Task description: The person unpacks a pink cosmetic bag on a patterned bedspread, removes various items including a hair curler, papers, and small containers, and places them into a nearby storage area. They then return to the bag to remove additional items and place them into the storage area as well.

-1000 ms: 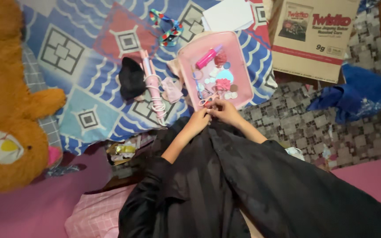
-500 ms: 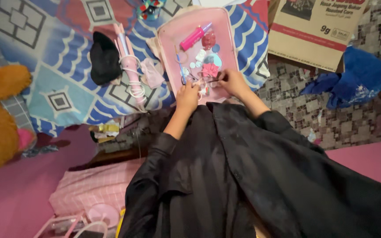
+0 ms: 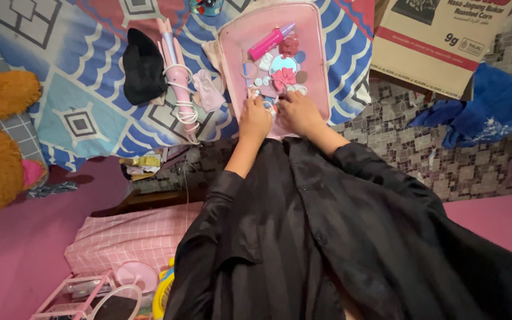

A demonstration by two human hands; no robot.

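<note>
Two hands pick through little things at the near end of a pink tray.

From the head camera, the pink tray (image 3: 322,71) lies on a blue patterned blanket (image 3: 78,89), and both hands rest at its near end. The left hand (image 3: 255,121) and the right hand (image 3: 298,112) sit side by side with fingers curled down over small round bits and a little pair of scissors (image 3: 266,104); I cannot tell if they grip anything. Most bits, like the pink tube (image 3: 268,42) and the pink bow (image 3: 284,77), lie spread in the tray, so the sorting looks only partly done. Left of the tray are a pink hair curler (image 3: 176,77) and a black cloth (image 3: 142,66). Right of it stands a cardboard box (image 3: 440,41). A black garment (image 3: 339,237) covers the lap just below the tray and crowds the hands.
</note>
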